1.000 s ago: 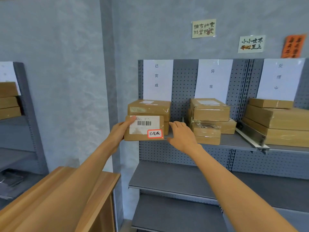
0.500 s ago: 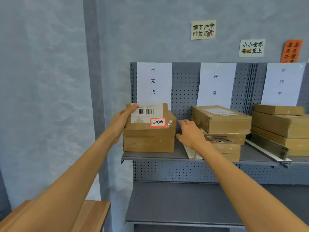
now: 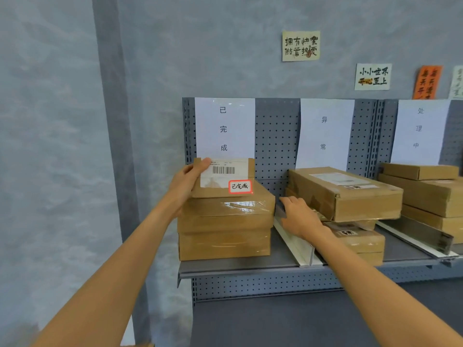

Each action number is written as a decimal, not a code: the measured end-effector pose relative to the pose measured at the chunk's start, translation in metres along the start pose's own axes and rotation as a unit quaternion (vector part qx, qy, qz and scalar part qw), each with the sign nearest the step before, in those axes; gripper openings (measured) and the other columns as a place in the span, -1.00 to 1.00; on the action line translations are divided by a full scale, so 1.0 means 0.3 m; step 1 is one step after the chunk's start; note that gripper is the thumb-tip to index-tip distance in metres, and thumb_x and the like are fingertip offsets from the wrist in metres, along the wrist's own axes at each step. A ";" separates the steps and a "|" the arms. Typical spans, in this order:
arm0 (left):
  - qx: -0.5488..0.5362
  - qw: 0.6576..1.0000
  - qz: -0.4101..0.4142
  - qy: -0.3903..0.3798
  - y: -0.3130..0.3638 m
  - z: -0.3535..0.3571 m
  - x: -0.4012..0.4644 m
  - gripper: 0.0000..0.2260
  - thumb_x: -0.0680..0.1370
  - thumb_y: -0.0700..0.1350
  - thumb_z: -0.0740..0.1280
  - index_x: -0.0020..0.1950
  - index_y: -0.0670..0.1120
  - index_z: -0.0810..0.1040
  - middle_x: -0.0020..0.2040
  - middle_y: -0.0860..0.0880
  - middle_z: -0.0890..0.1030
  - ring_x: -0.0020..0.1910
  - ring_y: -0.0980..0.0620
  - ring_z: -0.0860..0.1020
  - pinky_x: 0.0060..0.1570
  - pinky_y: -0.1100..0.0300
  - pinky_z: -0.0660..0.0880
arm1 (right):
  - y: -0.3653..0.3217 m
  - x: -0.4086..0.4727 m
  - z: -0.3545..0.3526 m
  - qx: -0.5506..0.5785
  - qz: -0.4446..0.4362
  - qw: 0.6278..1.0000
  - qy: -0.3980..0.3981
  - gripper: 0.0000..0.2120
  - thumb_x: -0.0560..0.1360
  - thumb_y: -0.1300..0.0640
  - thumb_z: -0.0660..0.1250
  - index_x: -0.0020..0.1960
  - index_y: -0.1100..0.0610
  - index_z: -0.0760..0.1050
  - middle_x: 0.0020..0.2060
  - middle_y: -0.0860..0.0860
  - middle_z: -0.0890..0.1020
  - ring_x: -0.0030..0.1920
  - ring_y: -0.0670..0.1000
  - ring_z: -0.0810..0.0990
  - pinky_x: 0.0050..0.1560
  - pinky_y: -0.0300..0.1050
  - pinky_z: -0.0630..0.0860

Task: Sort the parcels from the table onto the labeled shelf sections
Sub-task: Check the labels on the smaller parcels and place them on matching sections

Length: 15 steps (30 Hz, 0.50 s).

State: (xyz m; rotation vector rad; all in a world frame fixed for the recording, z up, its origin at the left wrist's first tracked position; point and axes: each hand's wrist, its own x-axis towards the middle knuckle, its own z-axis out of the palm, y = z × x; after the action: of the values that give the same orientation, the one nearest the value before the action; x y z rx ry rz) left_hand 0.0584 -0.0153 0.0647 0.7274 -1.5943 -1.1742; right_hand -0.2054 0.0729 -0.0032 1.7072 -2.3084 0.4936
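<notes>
Grey metal shelf (image 3: pixel 250 267) with perforated back panel (image 3: pixel 275 146), against a mottled blue-grey wall (image 3: pixel 62 146). Three white section sheets on the panel; handwritten notes (image 3: pixel 300 46) higher on the wall. Small parcel (image 3: pixel 225 181) with barcode label and red-framed sticker, tilted up on top of the left stack (image 3: pixel 225 229), under the leftmost sheet (image 3: pixel 224 128). Left hand (image 3: pixel 186 184) gripping its left edge, thumb curled over the top corner. Right hand (image 3: pixel 299 216) resting on the white divider (image 3: pixel 295 242), fingers relaxed and slightly spread. More parcels (image 3: pixel 345 194) in the middle and right sections.
</notes>
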 end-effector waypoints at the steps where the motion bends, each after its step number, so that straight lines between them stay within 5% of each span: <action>1: -0.002 1.000 0.001 0.009 -0.007 -0.003 0.017 -0.55 0.46 0.24 0.35 0.20 -0.03 0.55 -0.05 0.05 0.70 0.00 0.03 0.65 0.05 0.12 0.55 | 0.003 0.012 0.009 0.001 0.000 1.000 -0.002 -0.48 0.57 0.17 0.22 0.49 0.17 0.19 0.40 0.12 0.35 0.39 0.15 0.28 0.26 0.02 0.40; 4: -0.002 1.000 0.001 0.020 -0.021 -0.010 0.059 -0.67 0.53 0.17 0.31 0.16 0.00 0.55 -0.07 0.07 0.67 -0.06 0.09 0.63 -0.17 0.25 0.50 | 0.021 0.046 0.048 -0.008 -0.001 1.000 -0.014 -0.51 0.56 0.18 0.22 0.47 0.17 0.23 0.36 0.12 0.38 0.36 0.14 0.31 0.24 0.02 0.43; 11: 0.019 1.000 0.004 0.018 -0.049 -0.036 0.149 -0.58 0.51 0.20 0.31 0.24 -0.03 0.54 0.08 0.01 0.67 0.08 0.00 0.63 0.10 0.12 0.55 | 0.037 0.130 0.137 -0.013 -0.009 0.999 -0.046 -0.56 0.53 0.24 0.23 0.40 0.18 0.30 0.27 0.13 0.43 0.27 0.15 0.37 0.13 0.02 0.48; 15: 0.044 0.999 -0.006 -0.005 -0.065 -0.054 0.173 -0.73 0.54 0.19 0.28 0.09 0.05 0.56 0.04 0.05 0.68 0.06 0.06 0.63 0.10 0.16 0.52 | 0.043 0.171 0.164 -0.010 -0.023 0.999 -0.042 -0.68 0.56 0.14 0.22 0.30 0.16 0.38 0.21 0.12 0.46 0.23 0.15 0.40 0.06 0.04 0.49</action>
State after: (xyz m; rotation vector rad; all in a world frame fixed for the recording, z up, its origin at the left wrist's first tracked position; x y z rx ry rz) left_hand 0.0548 -0.0728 0.0659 0.7895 -1.6599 -1.1242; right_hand -0.2321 0.0117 -0.0307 1.7983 -2.3168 0.3956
